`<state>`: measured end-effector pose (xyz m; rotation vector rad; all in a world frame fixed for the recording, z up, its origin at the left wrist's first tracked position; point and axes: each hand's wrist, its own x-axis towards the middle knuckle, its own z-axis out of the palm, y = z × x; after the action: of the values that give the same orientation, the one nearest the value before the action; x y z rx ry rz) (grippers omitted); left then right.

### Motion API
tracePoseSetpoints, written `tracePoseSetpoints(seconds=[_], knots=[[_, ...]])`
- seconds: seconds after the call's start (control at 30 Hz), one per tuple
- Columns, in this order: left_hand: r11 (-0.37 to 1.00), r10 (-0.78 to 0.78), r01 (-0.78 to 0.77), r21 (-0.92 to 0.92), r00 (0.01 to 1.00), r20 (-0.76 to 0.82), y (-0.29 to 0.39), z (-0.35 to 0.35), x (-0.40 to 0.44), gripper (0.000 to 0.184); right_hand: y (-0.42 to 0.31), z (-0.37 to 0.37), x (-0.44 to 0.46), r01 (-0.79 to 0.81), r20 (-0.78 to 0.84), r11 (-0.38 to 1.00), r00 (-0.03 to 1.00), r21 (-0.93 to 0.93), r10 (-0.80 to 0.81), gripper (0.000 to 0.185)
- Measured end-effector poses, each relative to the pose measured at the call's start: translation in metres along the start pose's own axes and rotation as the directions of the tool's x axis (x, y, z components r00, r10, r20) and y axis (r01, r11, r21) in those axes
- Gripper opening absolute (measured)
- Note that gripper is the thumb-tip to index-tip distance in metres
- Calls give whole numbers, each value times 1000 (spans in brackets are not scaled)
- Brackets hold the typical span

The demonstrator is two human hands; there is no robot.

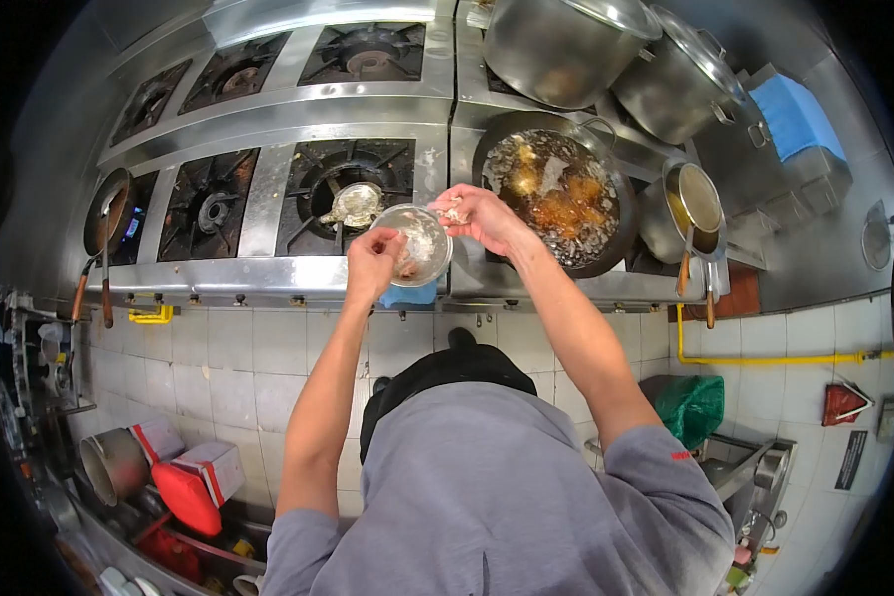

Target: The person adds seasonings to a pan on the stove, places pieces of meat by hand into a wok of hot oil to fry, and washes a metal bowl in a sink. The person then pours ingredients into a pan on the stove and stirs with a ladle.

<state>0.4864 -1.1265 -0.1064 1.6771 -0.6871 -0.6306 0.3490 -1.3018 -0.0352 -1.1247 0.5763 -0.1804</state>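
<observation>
here, left hand [371, 263] has a closed grip on the bowl [441, 260]; right hand [485, 221] pinches floury bits [452, 213].

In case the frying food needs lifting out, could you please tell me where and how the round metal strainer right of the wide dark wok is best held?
I'd grip the round metal strainer by its brown wooden handle, coming from the near side with the right hand: it points that way, just left of another wooden handle, while the head lies farther back.
</observation>
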Motion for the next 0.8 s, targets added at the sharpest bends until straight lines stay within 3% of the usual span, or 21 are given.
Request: tracePoseSetpoints(seconds=[0.17, 0.27, 0.33, 0.5, 0.57, 0.63, 0.7, 0.8], knots=[[986, -49, 50, -162, 999, 8, -5, 1, 2, 17, -24, -30, -22, 2, 23, 991, 1000, 133, -5, 26], [979, -105, 114, -169, 992, 65, -5, 0, 3, 17, -40, -41, -33, 12, -47, 999, 999, 36, -10, 21], [969, -128, 141, -203, 989, 76, -3, 2, 3, 16, -46, -47, -41, -5, -184, 982, 982, -189, -30, 10], [935, -171, 191, -297, 981, 93, -3, 1, 4, 13, -55, -82, -47, -67, -269, 963, 963, -261, -6, 9], [896, -219, 238, -374, 971, 93, -2, 0, 5, 12, -54, -102, -42, -148, -279, 853, 960, -500, 3, 10], [905, -218, 234, -356, 972, 85, -1, -2, 6, 12, -53, -103, -47, -205, -339, 801, 941, -562, 2, 19], [912, -218, 231, -338, 973, 77, 0, -3, 7, 13, -49, -103, -50, -135, -230, 464, 961, -875, -154, 27], [922, -206, 218, -321, 976, 71, 1, -5, 8, 15, -35, -95, -52, -136, -199, 299, 961, -944, -192, 33]])
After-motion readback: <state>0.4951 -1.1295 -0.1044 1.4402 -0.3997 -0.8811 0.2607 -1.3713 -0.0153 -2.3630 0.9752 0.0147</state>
